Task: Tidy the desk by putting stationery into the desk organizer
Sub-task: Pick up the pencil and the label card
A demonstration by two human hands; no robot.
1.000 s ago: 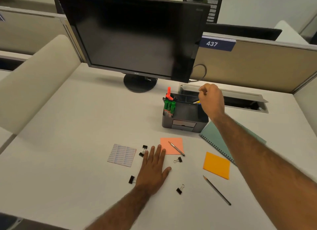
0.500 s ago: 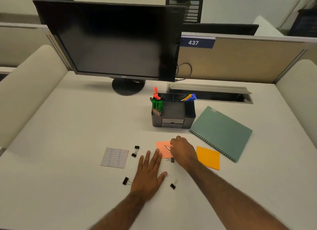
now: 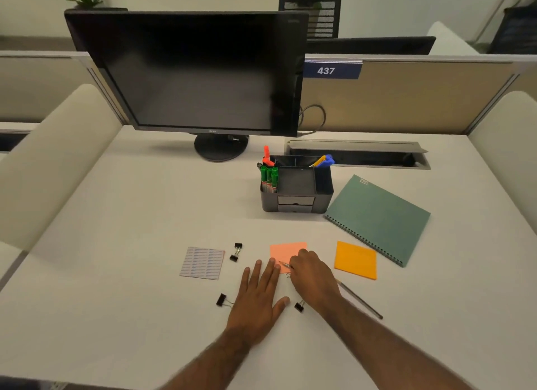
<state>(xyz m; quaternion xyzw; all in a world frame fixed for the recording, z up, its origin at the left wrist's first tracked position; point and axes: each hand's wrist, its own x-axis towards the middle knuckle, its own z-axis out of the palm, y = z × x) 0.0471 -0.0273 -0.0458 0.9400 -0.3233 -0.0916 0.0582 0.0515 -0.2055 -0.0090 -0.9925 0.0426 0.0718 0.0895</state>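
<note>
Low in the middle of the frame, the left hand (image 3: 258,298) lies flat on the desk (image 3: 116,273), fingers straight and slightly spread. A clip (image 3: 221,300) sits just left of it. A second clip (image 3: 298,306) lies between the wrists. The right hand (image 3: 313,276) pinches a pen (image 3: 284,264) that lies on the pink note (image 3: 286,250). A pencil (image 3: 361,301) lies to the right. Farther up are a label sheet (image 3: 202,263), an orange note (image 3: 356,260) and a notebook (image 3: 377,218). Beyond, at centre, the organizer (image 3: 296,199) holds green markers (image 3: 269,178), below the monitor (image 3: 191,70).
</note>
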